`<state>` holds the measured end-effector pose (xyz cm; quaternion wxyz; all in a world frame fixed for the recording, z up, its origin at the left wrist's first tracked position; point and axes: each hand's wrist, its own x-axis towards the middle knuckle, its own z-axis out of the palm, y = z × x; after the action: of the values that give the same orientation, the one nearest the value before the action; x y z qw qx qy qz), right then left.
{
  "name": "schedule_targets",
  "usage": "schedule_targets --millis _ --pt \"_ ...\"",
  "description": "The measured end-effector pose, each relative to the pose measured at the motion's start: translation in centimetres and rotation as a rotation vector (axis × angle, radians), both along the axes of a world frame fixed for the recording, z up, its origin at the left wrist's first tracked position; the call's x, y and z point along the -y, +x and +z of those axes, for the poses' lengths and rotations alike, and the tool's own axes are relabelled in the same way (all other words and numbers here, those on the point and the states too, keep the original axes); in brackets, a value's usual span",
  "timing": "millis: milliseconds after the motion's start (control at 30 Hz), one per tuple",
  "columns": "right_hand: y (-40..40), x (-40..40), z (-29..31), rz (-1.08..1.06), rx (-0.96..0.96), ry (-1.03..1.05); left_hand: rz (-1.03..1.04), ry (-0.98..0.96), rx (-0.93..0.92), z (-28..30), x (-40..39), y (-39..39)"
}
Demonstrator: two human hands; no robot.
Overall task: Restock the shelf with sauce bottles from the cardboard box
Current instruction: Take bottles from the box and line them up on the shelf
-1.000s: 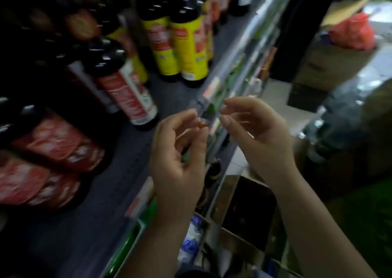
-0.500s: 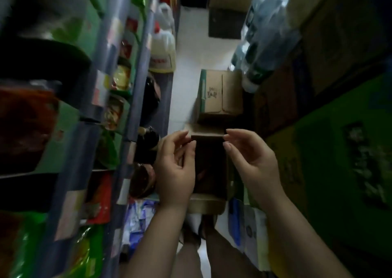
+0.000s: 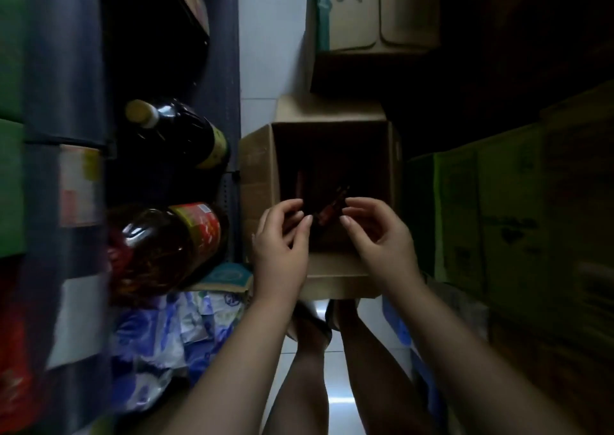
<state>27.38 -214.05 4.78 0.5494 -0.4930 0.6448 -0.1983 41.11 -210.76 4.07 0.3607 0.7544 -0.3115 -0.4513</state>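
Both hands (image 3: 329, 235) dropped from shelf to open box (image 3: 259, 175).

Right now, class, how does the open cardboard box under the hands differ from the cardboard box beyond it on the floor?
The open brown cardboard box has its flaps spread and dark bottles inside; the farther cardboard box is closed. The open one is plain, the farther one bears print and a green edge. Both stand on the pale tiled floor.
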Motion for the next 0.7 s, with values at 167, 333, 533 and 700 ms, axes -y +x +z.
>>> schedule_targets --millis 167,333,533,700 --pt "0.0 -0.4 -8.9 -0.026 -0.028 0.054 -0.027 0.088 -0.011 -8.0 0.4 0.2" --pt "0.4 -0.9 -16.1 -0.103 -0.02 0.11 -0.015 0.163 -0.088 -14.8 0.1 -1.5" --pt "0.7 -1.5 -22.5 -0.13 -0.041 0.224 0.104 0.318 -0.175 -21.3 -0.9 -3.0" --pt "1.3 -1.3 -26.5 -0.167 -0.126 0.304 0.161 0.441 -0.056 -25.4 -0.6 -2.5"
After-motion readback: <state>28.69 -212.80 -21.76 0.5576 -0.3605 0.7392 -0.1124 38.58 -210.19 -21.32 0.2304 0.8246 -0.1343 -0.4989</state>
